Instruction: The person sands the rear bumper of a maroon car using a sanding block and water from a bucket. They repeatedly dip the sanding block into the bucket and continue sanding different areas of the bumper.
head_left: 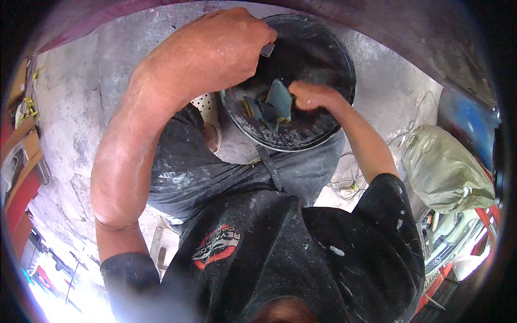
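My left hand is closed at the far rim of a round black tub. A small grey flat piece sticks out under its fingers; most of it is hidden, so its kind is unclear. Inside the tub, my right hand is closed, its fingertips at the edge of a grey-blue sheet of what looks like sandpaper. Darker bent pieces, some with yellowish edges, lie beside that sheet. Pale residue streaks the tub's inside wall.
My legs in dusty dark trousers are right at the tub's near side, with a perforated light shoe to its left. A dark red curved panel hangs low overhead. On the right stands a covered bulky object, with cables on the floor.
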Demonstrator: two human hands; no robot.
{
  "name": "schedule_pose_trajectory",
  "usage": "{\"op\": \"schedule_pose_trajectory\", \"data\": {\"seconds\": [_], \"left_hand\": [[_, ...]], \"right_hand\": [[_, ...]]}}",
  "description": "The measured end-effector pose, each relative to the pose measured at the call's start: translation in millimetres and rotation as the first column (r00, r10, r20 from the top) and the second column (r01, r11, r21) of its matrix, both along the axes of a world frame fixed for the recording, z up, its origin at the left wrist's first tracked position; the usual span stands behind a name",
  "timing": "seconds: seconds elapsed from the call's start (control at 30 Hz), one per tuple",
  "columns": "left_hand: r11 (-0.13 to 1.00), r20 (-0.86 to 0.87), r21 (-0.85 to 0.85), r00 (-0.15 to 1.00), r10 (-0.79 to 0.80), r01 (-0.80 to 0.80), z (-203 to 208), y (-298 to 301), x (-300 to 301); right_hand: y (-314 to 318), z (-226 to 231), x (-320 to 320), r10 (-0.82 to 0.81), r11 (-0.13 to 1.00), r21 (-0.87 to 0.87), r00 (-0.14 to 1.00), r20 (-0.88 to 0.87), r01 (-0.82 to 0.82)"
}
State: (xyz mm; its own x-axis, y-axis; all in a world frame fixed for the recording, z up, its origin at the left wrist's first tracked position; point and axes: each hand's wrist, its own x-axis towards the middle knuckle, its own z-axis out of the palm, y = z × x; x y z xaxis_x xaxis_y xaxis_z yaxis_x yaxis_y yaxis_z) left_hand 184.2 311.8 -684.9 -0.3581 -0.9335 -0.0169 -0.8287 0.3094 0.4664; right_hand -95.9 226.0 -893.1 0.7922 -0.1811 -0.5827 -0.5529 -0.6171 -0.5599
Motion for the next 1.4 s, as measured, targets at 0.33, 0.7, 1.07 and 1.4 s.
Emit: {"op": "schedule_pose_trajectory", "data": {"seconds": [0.33,0.7,1.07,1.4], "left_hand": [[0.995,-0.001,0.096,1.0,0.027,-0.027,2,13,-6],[0.994,0.02,-0.104,1.0,-0.019,0.021,0,18,4],[0.994,0.001,0.078,0.997,0.083,-0.082,-1,4,2],[0.997,0.006,0.001,0.997,0.073,-0.073,-9,-7,3]], "right_hand": [[-37,-111,83,-0.239,0.842,-0.531,0.951,-0.198,0.102],[22,-140,72,-0.044,0.983,-0.184,0.946,-0.323,-0.017],[-5,35,41,-0.465,0.708,0.563,0.881,-0.085,0.427],[19,51,7,-0.706,0.679,0.459,0.681,0.195,0.573]]}}
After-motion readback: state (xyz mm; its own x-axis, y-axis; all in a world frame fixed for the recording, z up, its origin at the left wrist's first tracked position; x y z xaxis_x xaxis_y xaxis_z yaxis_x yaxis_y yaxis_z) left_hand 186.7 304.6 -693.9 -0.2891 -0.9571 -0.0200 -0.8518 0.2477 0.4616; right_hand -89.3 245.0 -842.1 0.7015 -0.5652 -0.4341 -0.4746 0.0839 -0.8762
